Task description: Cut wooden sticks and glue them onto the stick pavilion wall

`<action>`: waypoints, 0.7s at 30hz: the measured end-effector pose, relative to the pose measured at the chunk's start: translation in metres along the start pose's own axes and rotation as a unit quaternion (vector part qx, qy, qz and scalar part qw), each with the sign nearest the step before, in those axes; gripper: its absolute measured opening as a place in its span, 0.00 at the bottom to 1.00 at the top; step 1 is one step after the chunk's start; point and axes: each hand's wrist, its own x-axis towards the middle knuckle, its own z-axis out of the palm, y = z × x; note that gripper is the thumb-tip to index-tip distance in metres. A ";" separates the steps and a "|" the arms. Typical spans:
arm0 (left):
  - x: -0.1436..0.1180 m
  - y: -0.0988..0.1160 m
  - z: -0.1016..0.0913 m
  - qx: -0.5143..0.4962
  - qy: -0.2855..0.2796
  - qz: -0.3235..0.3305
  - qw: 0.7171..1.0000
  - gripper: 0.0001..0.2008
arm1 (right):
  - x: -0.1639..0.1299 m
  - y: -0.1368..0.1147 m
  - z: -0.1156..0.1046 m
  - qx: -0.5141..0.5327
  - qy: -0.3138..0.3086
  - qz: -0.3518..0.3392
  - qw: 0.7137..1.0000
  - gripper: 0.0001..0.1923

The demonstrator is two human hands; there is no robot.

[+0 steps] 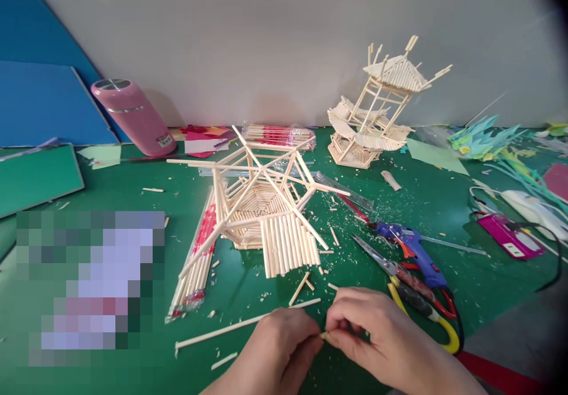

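Observation:
My left hand [277, 347] and my right hand [381, 339] meet near the front edge of the green mat [133, 300], both pinching one short wooden stick piece [323, 336] between their fingertips. Just beyond them stands a hexagonal roof frame of wooden sticks [261, 206] with one panel of sticks hanging at its front. A long loose stick [239, 324] lies on the mat left of my left hand. Scissors with yellow and red handles [408, 282] lie right beside my right hand.
A blue glue gun [410, 244] lies behind the scissors. A finished stick pagoda [377, 111] leans at the back right. A pink bottle [133, 117] lies at the back left. A stick bundle in plastic [195, 265], paper scraps, a magenta device [510, 235] and wood bits surround the frame.

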 end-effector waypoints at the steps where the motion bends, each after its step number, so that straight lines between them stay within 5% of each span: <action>1: -0.001 -0.001 0.000 -0.010 0.015 -0.013 1.000 0.12 | -0.001 0.002 -0.001 0.015 0.014 0.014 1.000 0.08; 6: -0.004 -0.005 -0.003 -0.068 0.094 -0.074 0.990 0.10 | -0.018 0.034 -0.008 -0.008 0.141 0.117 0.983 0.06; 11: -0.003 -0.007 -0.007 -0.173 0.124 -0.140 0.967 0.13 | -0.059 0.081 -0.008 -0.126 0.291 0.236 0.919 0.15; 21: 0.002 -0.006 -0.007 -0.390 0.148 -0.201 0.886 0.13 | -0.086 0.104 -0.001 -0.229 0.228 0.265 0.909 0.23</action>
